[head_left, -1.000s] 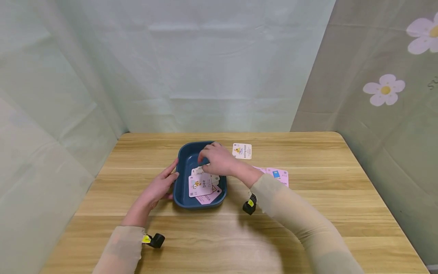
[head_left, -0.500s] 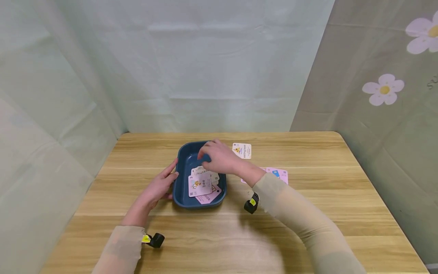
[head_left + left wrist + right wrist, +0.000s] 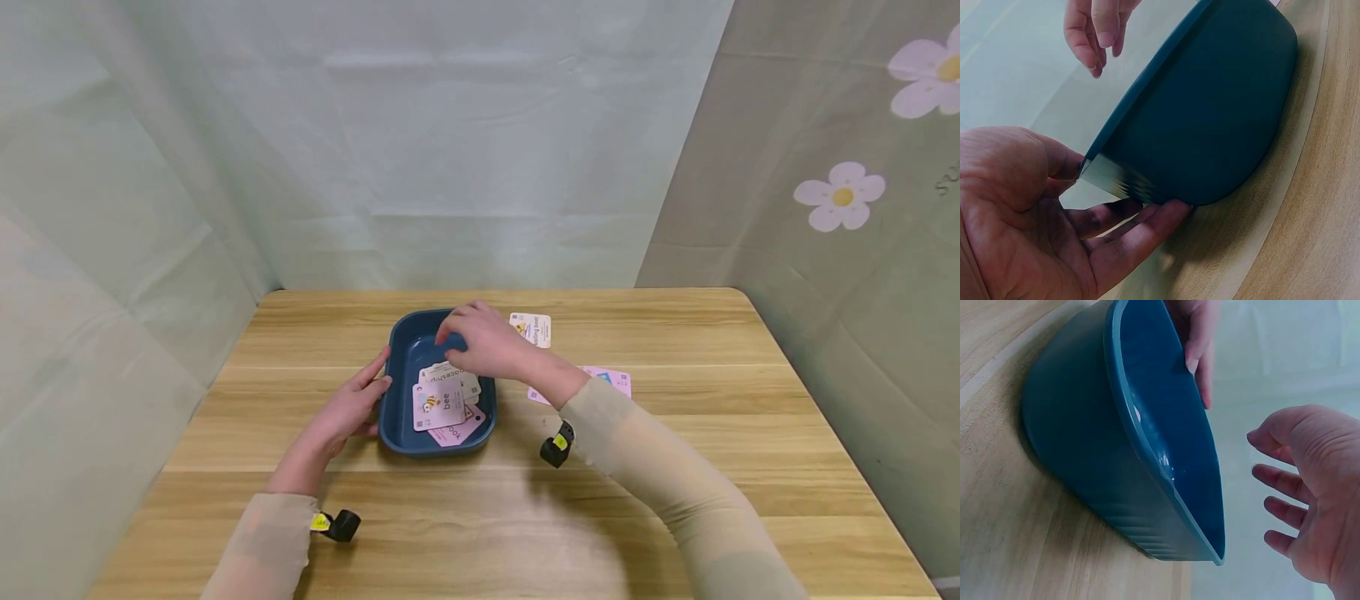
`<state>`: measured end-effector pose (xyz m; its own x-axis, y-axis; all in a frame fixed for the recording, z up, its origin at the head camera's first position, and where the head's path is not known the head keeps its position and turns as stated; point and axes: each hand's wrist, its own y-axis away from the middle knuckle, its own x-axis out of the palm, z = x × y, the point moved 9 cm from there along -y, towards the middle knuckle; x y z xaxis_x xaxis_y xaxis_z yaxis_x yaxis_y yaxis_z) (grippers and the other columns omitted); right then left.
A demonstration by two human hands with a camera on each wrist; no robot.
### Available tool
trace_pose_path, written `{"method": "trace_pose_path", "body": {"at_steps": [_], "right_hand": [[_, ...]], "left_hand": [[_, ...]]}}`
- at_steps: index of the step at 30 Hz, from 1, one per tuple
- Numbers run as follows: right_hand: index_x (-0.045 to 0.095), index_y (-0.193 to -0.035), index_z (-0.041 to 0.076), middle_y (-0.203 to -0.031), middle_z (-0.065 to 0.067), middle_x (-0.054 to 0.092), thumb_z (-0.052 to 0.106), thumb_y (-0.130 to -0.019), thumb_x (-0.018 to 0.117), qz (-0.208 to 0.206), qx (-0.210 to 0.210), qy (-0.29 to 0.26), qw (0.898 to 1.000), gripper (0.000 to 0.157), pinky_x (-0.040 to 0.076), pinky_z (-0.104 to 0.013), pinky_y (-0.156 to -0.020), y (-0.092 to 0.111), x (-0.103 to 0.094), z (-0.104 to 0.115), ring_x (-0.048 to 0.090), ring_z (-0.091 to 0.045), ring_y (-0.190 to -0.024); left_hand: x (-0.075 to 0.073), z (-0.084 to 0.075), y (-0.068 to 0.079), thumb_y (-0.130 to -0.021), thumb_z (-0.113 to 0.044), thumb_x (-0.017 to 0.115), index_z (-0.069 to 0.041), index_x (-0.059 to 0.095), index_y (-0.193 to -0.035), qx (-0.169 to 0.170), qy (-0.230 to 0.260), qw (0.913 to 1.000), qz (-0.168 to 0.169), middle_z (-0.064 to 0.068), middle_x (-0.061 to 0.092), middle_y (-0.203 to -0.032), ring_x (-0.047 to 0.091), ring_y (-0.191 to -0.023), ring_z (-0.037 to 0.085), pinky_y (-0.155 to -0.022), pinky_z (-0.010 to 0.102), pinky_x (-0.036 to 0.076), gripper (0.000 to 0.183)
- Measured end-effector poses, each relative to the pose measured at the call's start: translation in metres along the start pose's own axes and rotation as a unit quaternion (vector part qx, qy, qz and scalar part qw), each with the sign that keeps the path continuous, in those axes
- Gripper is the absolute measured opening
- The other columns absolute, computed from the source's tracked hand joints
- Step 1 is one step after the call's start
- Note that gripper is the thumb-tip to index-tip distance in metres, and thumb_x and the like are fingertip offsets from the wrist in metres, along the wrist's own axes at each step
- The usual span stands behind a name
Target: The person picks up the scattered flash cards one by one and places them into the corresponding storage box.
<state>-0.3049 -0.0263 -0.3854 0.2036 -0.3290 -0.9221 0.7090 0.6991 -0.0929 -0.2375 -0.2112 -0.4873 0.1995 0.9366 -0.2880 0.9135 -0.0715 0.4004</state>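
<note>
My left hand [image 3: 348, 410] holds the dark blue plastic bin [image 3: 405, 346] by its left side. In the left wrist view its thumb is at the rim and its fingers lie against the outer wall. Inside the bin, a bee card [image 3: 438, 406] lies on top of a white spaceship card [image 3: 455, 373] and a pink card [image 3: 461, 429], partly covering both. My right hand [image 3: 487, 342] hovers over the bin's far right side, fingers loosely bent. Nothing shows between that hand's thumb and fingers [image 3: 1280, 481] in the right wrist view.
On the wooden table [image 3: 480, 517], a sailing boat card [image 3: 532, 330] lies to the right of the bin. Pink cards [image 3: 617, 379] lie nearer, partly behind my right forearm. A pale cloth backdrop [image 3: 450, 167] hangs behind the table.
My right hand has shifted slightly up and to the right, uncovering more of the spaceship card's word. The left hand and the bin have stayed put.
</note>
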Motion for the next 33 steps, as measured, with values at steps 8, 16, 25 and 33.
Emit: {"method": "trace_pose_path", "body": {"at_steps": [8,16,25,33], "right_hand": [[0.072,-0.113,0.025,-0.125,0.005,0.064,0.027,-0.095,0.070,-0.013,0.001,0.000,1.000,0.018,0.038,-0.040,-0.107,0.005,-0.008,-0.001,0.045,-0.022,-0.128],[0.072,-0.113,0.024,-0.124,0.004,0.064,0.026,-0.095,0.069,-0.024,0.003,-0.012,1.000,0.018,0.035,-0.041,-0.111,0.011,-0.017,-0.003,0.043,-0.025,-0.133],[0.072,-0.113,0.022,-0.122,0.005,0.065,0.025,-0.095,0.070,-0.038,-0.002,-0.022,0.999,0.018,0.036,-0.042,-0.110,0.017,-0.026,-0.005,0.044,-0.025,-0.131],[0.072,-0.115,0.021,-0.126,0.004,0.063,0.025,-0.096,0.069,-0.047,0.013,-0.027,0.998,0.020,0.037,-0.043,-0.108,0.025,-0.032,-0.016,0.042,-0.023,-0.130]], "left_hand": [[0.002,0.000,0.000,-0.111,-0.035,0.043,-0.046,0.015,-0.162,-0.002,-0.002,1.0000,0.003,0.023,0.029,-0.162,0.057,-0.110,0.033,-0.069,0.036,0.057,0.059],[0.002,-0.001,0.001,-0.111,-0.034,0.043,-0.045,0.016,-0.163,0.001,-0.001,1.0000,0.001,0.023,0.026,-0.164,0.055,-0.114,0.034,-0.069,0.036,0.057,0.060],[0.002,0.000,0.001,-0.111,-0.034,0.042,-0.045,0.015,-0.163,-0.001,0.003,1.0000,0.005,0.023,0.024,-0.165,0.057,-0.112,0.034,-0.069,0.035,0.057,0.060],[0.003,0.000,0.000,-0.111,-0.033,0.042,-0.044,0.015,-0.163,-0.001,0.005,1.0000,0.007,0.025,0.027,-0.163,0.059,-0.108,0.032,-0.069,0.035,0.057,0.060]]}}
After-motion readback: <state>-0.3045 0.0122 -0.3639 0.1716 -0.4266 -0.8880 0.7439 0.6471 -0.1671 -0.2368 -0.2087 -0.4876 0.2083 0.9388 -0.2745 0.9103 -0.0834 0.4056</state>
